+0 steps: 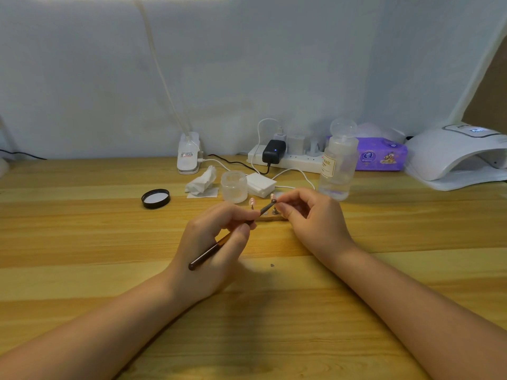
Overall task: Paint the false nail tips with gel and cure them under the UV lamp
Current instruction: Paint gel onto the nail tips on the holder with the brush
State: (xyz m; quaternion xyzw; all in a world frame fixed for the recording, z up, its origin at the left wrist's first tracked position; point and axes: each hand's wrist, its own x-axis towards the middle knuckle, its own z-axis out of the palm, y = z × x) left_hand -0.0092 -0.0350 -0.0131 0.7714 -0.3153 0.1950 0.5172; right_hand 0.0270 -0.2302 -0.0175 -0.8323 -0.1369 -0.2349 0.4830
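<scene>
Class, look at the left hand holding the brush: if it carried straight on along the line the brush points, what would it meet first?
The left hand aims its brush up and right. First in that line is the nail tip at the bristles, with the right hand fingertips just behind; depth between them is unclear.

Power strip (285, 160) at wall, purple tissue pack (381, 154) beside it, black lid (155, 198) on table (82, 242)

The table (82, 237), filling the lower half of the frame, is pale wood in planks, smooth with a faint sheen. Right of centre stands a clear plastic bottle (337, 171) with a paper label; left of it sit a frosted jar (234, 186) and crumpled white tissue (201, 183). At far right, the UV lamp (452, 154) is glossy white plastic.
</scene>
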